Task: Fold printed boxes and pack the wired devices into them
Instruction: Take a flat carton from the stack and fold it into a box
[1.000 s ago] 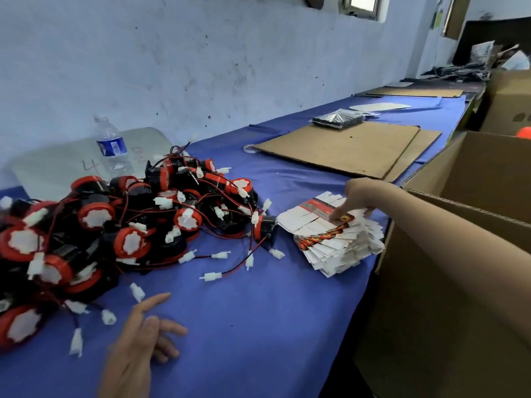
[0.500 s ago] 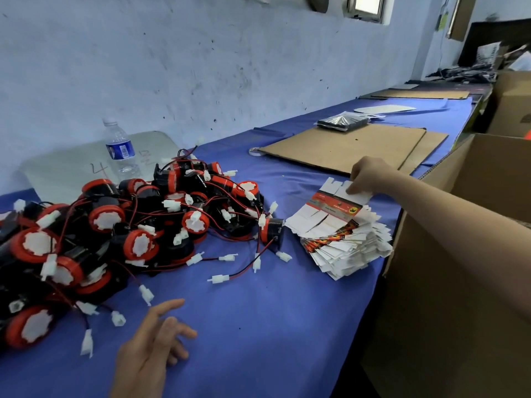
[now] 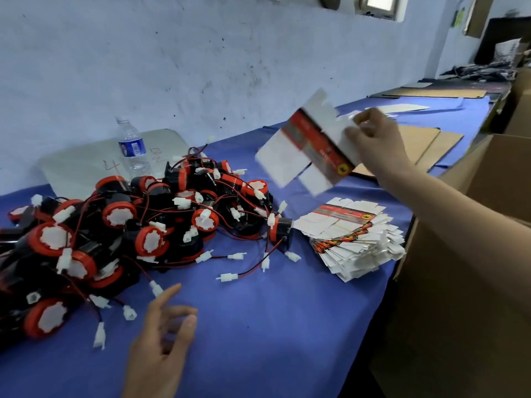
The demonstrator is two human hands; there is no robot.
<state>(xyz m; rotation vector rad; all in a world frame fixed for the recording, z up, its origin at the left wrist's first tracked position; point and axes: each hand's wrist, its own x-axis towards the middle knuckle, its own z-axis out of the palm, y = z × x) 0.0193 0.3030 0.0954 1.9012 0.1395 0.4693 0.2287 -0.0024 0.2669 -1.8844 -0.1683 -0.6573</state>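
Note:
A heap of black and red wired devices [image 3: 138, 225] with white connectors covers the left of the blue table [image 3: 273, 326]. A stack of flat printed boxes [image 3: 353, 239] lies at the table's right edge. My right hand [image 3: 373, 139] pinches one flat printed box [image 3: 307, 147] by its flap and holds it in the air above the stack, blurred by motion. My left hand [image 3: 163, 340] hovers low over the table near the front, fingers relaxed and holding nothing.
A water bottle [image 3: 132, 147] stands by the wall behind the heap. Brown cardboard sheets [image 3: 425, 145] lie farther along the table. A large open carton [image 3: 474, 254] stands at the right, against the table's edge.
My right hand has lifted the top flat box off the stack and raised it into the air. The left hand stays near the table front, little changed.

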